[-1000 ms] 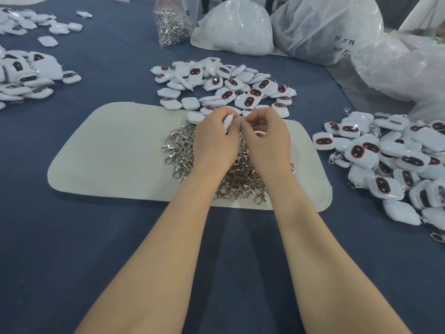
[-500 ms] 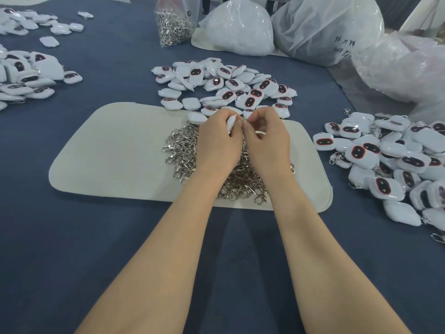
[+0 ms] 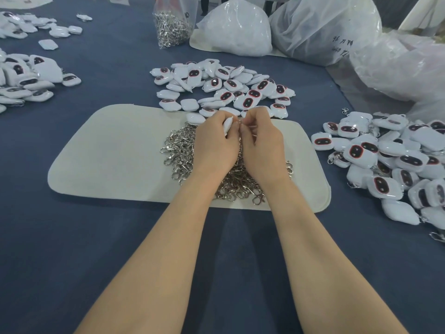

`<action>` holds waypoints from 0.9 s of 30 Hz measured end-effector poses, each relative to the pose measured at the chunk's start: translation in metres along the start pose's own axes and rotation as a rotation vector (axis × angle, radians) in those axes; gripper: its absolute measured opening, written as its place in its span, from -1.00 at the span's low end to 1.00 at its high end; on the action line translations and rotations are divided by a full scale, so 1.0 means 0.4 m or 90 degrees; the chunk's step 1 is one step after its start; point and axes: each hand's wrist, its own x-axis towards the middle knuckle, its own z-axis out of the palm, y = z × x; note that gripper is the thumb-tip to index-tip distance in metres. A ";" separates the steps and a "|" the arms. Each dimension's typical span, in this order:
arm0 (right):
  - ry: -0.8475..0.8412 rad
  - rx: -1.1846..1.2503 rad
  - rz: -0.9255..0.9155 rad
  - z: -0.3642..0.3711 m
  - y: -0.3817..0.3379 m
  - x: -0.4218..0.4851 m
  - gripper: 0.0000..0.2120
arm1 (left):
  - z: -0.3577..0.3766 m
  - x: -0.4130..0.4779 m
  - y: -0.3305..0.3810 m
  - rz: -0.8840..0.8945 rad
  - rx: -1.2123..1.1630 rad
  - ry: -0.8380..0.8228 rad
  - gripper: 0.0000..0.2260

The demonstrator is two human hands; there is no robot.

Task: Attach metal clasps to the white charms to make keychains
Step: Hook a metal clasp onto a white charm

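Cream felt mat on blue-covered counter. Over mat centre: left hand, fingers curled, pinching a glossy white plastic charm. Right hand touches it, fingers pinching a small silver metal clasp. Loose heap of silver clasps lies on the mat beneath both hands.

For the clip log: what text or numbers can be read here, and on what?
"96", handwritten, then characters I cannot make out: on the large translucent bag at the back right.
A second handwritten line below it: too blurred to read.
A dark mark on the clear bag of clasps: too small to read.
White charms: no text, only red-rimmed dark ovals.
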 end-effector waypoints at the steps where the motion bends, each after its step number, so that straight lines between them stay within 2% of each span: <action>1: 0.001 -0.001 -0.001 0.000 0.002 0.000 -0.92 | 0.001 0.001 -0.001 -0.003 0.001 -0.003 -0.88; 8: 0.025 -0.002 0.015 -0.004 0.017 0.004 -0.86 | -0.007 0.005 0.004 -0.040 -0.044 -0.052 -0.90; 16: 0.055 0.009 0.060 -0.005 0.028 0.006 -0.87 | -0.016 0.010 0.019 -0.095 -0.115 -0.157 -0.74; 20: 0.061 0.016 0.074 -0.006 0.027 0.009 -0.89 | -0.023 0.004 0.025 -0.044 -0.105 -0.148 -0.86; 22: 0.066 0.012 0.074 -0.008 0.026 0.010 -0.89 | -0.020 0.003 0.025 -0.080 -0.132 -0.144 -0.91; 24: 0.072 0.009 0.074 -0.010 0.024 0.011 -0.88 | -0.019 0.003 0.025 -0.126 -0.152 -0.121 -0.82; 27: 0.075 0.008 0.076 -0.013 0.022 0.010 -0.89 | -0.022 0.003 0.026 -0.141 -0.185 -0.115 -0.79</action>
